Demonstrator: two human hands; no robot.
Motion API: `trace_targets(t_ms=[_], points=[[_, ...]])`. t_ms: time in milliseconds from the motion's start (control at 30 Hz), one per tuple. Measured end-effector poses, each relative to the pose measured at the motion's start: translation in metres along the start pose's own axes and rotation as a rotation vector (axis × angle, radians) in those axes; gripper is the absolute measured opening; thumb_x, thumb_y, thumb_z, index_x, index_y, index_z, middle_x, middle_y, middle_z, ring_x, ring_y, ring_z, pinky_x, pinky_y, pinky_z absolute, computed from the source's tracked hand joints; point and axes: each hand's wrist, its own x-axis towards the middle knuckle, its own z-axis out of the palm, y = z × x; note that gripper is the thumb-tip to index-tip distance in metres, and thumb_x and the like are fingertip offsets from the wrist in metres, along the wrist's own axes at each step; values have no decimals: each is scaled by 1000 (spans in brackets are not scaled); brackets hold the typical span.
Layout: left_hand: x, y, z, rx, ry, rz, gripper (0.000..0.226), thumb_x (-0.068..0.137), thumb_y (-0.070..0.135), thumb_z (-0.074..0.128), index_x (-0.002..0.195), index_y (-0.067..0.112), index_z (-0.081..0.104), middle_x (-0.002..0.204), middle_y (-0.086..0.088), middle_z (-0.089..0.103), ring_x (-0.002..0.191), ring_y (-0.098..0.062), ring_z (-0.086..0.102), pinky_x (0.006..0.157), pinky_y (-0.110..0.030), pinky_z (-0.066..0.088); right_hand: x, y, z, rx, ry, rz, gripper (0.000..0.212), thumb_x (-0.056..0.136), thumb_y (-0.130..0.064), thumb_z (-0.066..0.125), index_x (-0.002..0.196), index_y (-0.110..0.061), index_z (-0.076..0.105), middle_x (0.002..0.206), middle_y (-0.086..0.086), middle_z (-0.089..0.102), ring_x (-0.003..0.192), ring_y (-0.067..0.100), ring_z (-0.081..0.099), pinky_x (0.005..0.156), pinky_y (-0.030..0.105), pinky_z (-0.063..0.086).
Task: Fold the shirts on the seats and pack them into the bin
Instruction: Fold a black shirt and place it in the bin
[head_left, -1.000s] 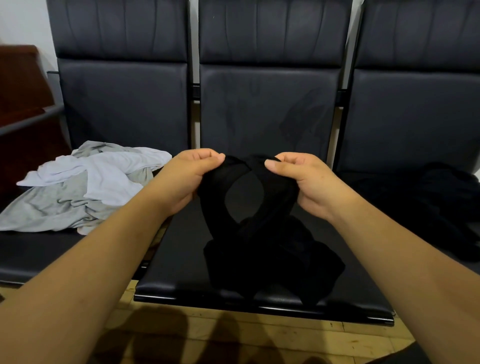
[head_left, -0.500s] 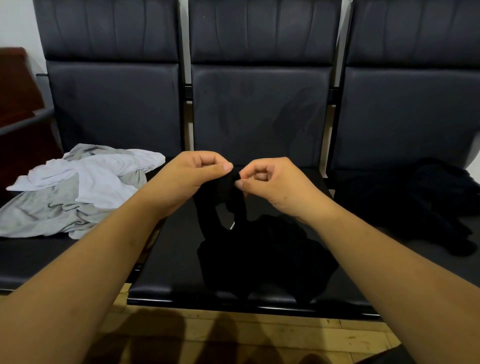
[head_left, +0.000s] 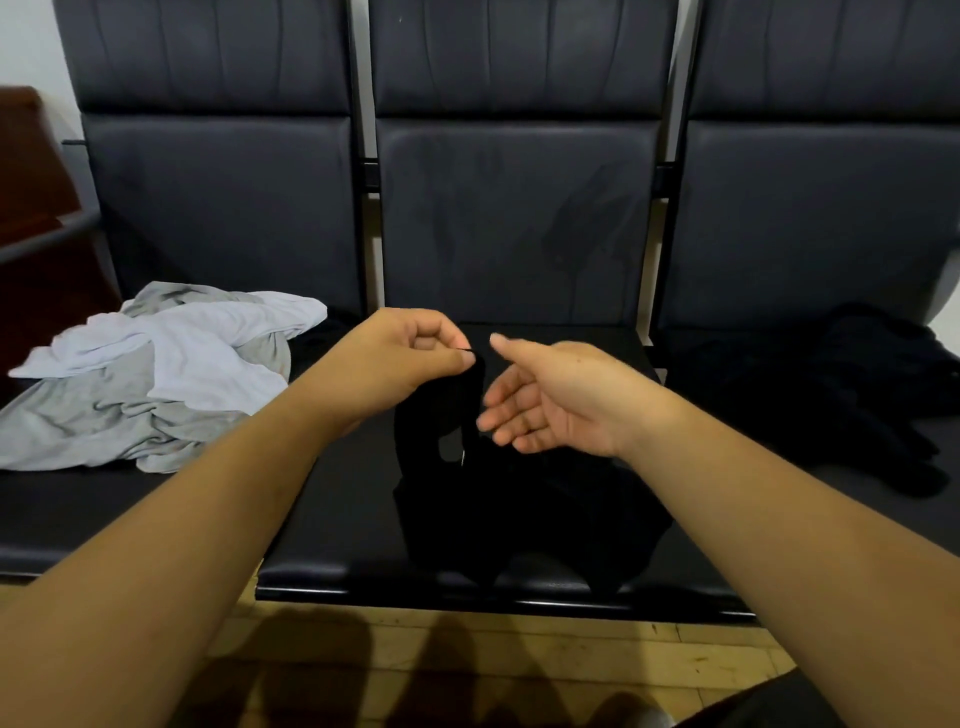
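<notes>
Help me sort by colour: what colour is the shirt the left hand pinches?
The shirt is black, clearest in the head view.

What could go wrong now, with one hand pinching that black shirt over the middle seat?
Only the left hand pinches a small bit of the crumpled black fabric shirt; the right hand is open beside it, so the shirt might slip and slump. Its lower part lies near the front edge of the black padded middle seat and could slide onto the wooden floor. Black cloth on a black seat makes edges hard to see.
</notes>
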Motion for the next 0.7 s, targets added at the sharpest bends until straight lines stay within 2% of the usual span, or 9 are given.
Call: trace_targets(t_ms=[100, 167, 233, 333, 433, 533, 600, 633, 700], points=[[-1, 6, 10, 127, -96, 45, 4, 91, 20, 73, 93, 20, 77, 85, -12, 75, 80, -17, 65, 84, -37, 50, 9, 7, 0, 191, -47, 109, 60, 95, -59, 55, 109, -2, 69, 92, 9, 73, 80, 21, 66, 69, 32, 53], [-2, 8, 14, 152, -151, 58, 9, 91, 19, 73, 97, 23, 79, 94, -2, 78, 93, -13, 72, 93, -33, 53, 11, 9, 0, 339, -99, 150, 38, 96, -42, 61, 115, -10, 68, 101, 5, 65, 89, 18, 58, 72, 29, 48], [-4, 10, 16, 105, -163, 56, 11, 95, 19, 68, 100, 20, 78, 96, -2, 78, 96, -15, 73, 91, -29, 55, 14, 11, -2, 488, -89, 160, 21, 97, -24, 59, 112, -13, 68, 103, 6, 63, 100, 20, 56, 84, 31, 47], [-2, 8, 14, -75, -111, -12, 20, 102, 19, 57, 99, 8, 73, 95, -9, 78, 89, -23, 75, 81, -29, 56, 18, 9, -10, 634, -4, 34, 8, 96, -14, 61, 101, -11, 65, 89, 6, 66, 88, 22, 65, 85, 35, 53], [8, -17, 10, 14, 4, -130, 32, 102, 34, 56, 96, 6, 71, 90, -6, 78, 88, -24, 75, 82, -32, 53, 10, -5, -29, 762, 40, -164, 5, 95, -14, 62, 91, -16, 61, 81, 2, 67, 75, 17, 68, 76, 33, 59], [15, -55, 19, 261, -6, -255, 50, 88, 65, 60, 101, 18, 71, 97, 4, 74, 95, -18, 70, 83, -30, 50, -5, -20, -53, 801, 18, -341, 5, 96, -15, 61, 91, -13, 63, 85, 3, 71, 78, 17, 72, 77, 34, 62], [17, -69, 32, 229, -86, -322, 85, 65, 89, 59, 119, 25, 64, 112, 7, 69, 102, -12, 65, 87, -31, 50, -13, -29, -63, 783, 4, -401, 6, 97, -17, 61, 96, -11, 62, 87, 4, 72, 81, 17, 73, 76, 34, 61], [19, -71, 40, 186, -122, -345, 100, 55, 95, 58, 129, 28, 58, 119, 7, 66, 107, -12, 63, 92, -31, 50, -15, -32, -66, 781, -7, -413, 6, 97, -17, 61, 97, -11, 61, 87, 4, 72, 81, 17, 73, 81, 35, 60], [24, -71, 55, 102, -201, -368, 102, 51, 92, 63, 137, 39, 49, 124, 6, 63, 112, -15, 64, 103, -37, 49, -18, -37, -68, 759, -22, -415, 7, 96, -18, 62, 96, -10, 62, 88, 4, 71, 81, 18, 72, 94, 39, 56]])
